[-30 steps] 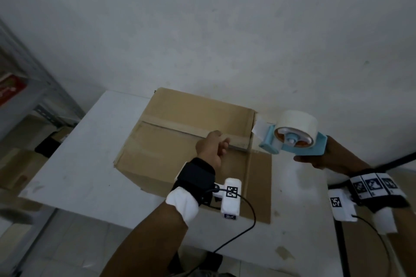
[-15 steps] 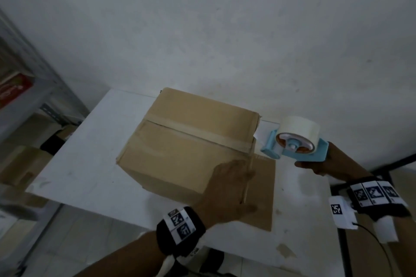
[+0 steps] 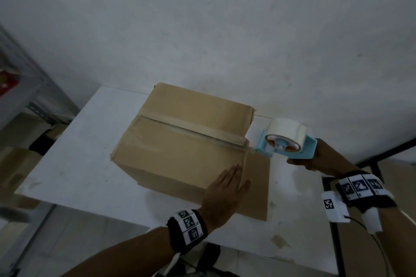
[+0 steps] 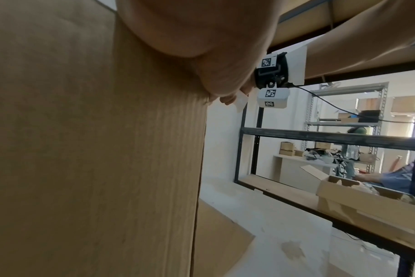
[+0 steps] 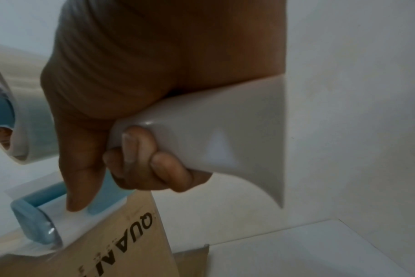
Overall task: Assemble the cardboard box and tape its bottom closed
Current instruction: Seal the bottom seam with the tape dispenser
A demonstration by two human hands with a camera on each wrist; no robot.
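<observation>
A brown cardboard box (image 3: pixel 180 137) stands on the white table (image 3: pixel 74 164), its upward face crossed by a strip of tape (image 3: pixel 191 131) along the seam. My left hand (image 3: pixel 227 189) lies flat with straight fingers against the box's near right corner; in the left wrist view the palm (image 4: pixel 190 37) presses the cardboard (image 4: pixel 83 150). My right hand (image 3: pixel 315 159) grips the handle of a blue tape dispenser (image 3: pixel 286 141) with a white roll, its front at the box's right edge. In the right wrist view the fingers (image 5: pixel 142 159) curl round the grey handle (image 5: pixel 213 131).
A loose box flap (image 3: pixel 256 186) lies flat on the table at the right of the box. A white wall (image 3: pixel 202 29) stands behind the table. Metal shelving (image 3: pixel 27 87) is at the left and a black frame (image 3: pixel 382 155) at the right.
My left hand left the tape on top and came down to the box's near right corner, now flat against it. The dispenser dropped slightly toward the box's right edge.
</observation>
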